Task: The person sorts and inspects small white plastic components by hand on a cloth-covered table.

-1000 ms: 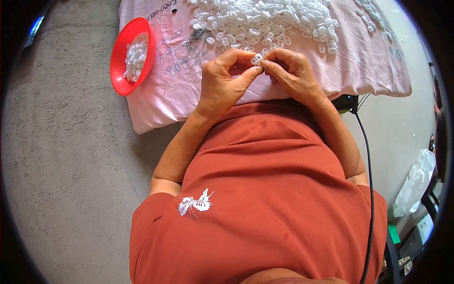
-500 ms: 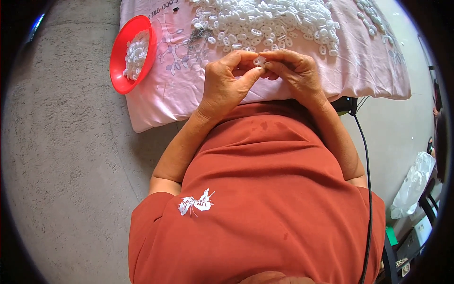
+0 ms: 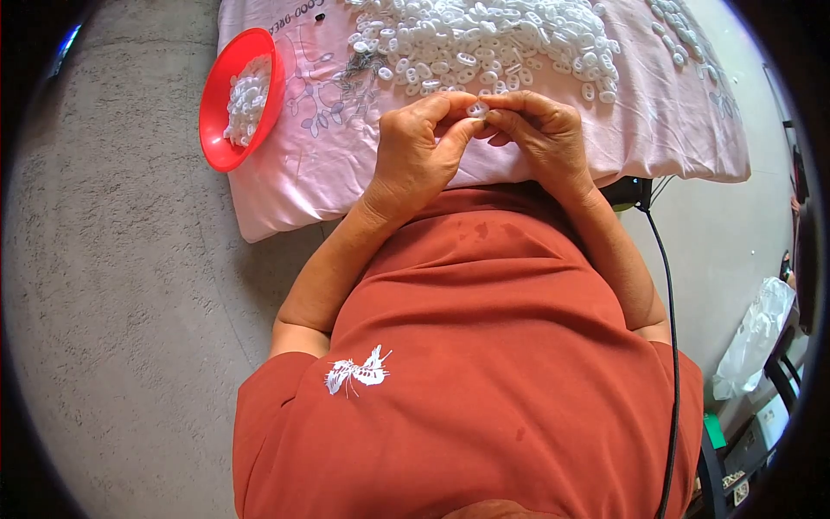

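Between the fingertips of both hands, just above the near edge of the cloth, is a small white plastic piece [image 3: 476, 110]. My left hand [image 3: 421, 143] pinches it from the left with thumb and forefinger. From the right, my right hand [image 3: 546, 137] grips it the same way, its other fingers curled underneath. The fingertips cover part of the piece. Beyond the hands lies a large heap of white oval plastic pieces [image 3: 497, 43], many with two holes. Thin dark metal bits [image 3: 361, 69] lie at the heap's left side, too small to make out.
A red bowl [image 3: 212, 130] with white pieces in it stands at the left edge of the pink cloth [image 3: 285, 190]. More pieces [image 3: 679, 35] lie at the far right. A black cable [image 3: 673, 329] hangs along my right side. A clear plastic bag [image 3: 756, 337] is at the right.
The piece has turned slightly between my fingertips, and my left thumb and fingers have shifted a little. Both hands stay in nearly the same place.
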Demonstrator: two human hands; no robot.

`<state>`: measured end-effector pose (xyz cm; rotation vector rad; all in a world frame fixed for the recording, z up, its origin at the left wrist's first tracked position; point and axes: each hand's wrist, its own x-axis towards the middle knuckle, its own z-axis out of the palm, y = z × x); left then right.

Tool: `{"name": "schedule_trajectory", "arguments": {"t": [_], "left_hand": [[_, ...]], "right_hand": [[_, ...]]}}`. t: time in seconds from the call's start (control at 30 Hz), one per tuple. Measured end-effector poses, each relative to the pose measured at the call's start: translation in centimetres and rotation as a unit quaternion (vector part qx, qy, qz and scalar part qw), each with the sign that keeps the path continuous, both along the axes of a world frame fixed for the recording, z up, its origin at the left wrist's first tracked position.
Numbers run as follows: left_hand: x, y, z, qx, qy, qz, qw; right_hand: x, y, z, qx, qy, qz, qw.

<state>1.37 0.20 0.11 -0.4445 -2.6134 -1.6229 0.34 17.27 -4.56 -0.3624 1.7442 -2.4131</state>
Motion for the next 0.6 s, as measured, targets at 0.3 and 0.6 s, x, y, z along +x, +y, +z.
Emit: {"name": "schedule_trajectory", "arguments": {"t": [0.3,0.6], "left_hand": [[-0.58,0.66,0.07,-0.046,0.097,0.004,0.994],[-0.67,0.92,0.16,-0.035,0.084,0.000,0.996]], "right_hand": [[0.06,-0.41,-0.01,0.011,0.021,-0.056,0.998],[0.01,-0.41,0.07,0.010,0.041,-0.068,0.997]]}}
